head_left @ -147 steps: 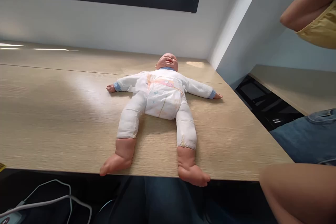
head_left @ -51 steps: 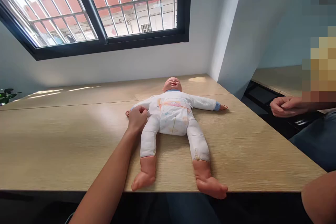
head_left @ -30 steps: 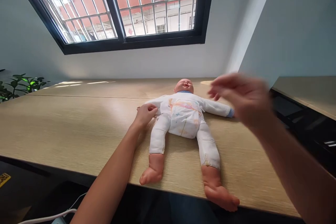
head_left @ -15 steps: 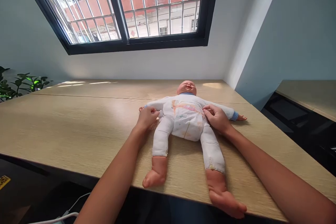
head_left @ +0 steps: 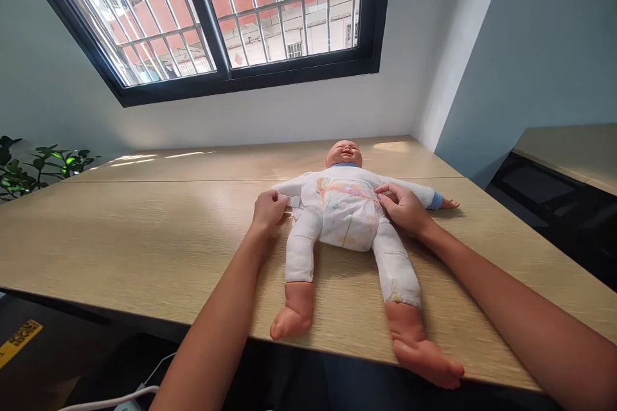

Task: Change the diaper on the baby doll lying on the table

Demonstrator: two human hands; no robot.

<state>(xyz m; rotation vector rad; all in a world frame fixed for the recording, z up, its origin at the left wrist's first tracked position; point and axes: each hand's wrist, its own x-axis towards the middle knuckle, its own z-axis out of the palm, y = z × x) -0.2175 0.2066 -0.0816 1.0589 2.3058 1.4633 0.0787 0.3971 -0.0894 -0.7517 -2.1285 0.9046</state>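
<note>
A baby doll [head_left: 348, 218] in white clothes and a printed diaper lies on its back on the wooden table [head_left: 144, 231], arms spread, bare feet over the near edge. My left hand [head_left: 268, 210] is closed at the doll's left side, pinching a white diaper tab by its waist. My right hand [head_left: 403, 207] rests on the other side of the diaper, fingers curled and pinching at the waistband.
A barred window [head_left: 231, 19] fills the wall behind. A green plant [head_left: 33, 164] stands at the far left. A second table [head_left: 573, 154] lies to the right across a dark gap. White cable [head_left: 116, 398] hangs below the near edge.
My right hand has come in from the air and settled on the doll's diaper. My left hand stays at the doll's left side, now pulling the white tab slightly outward. The other person is out of view.
</note>
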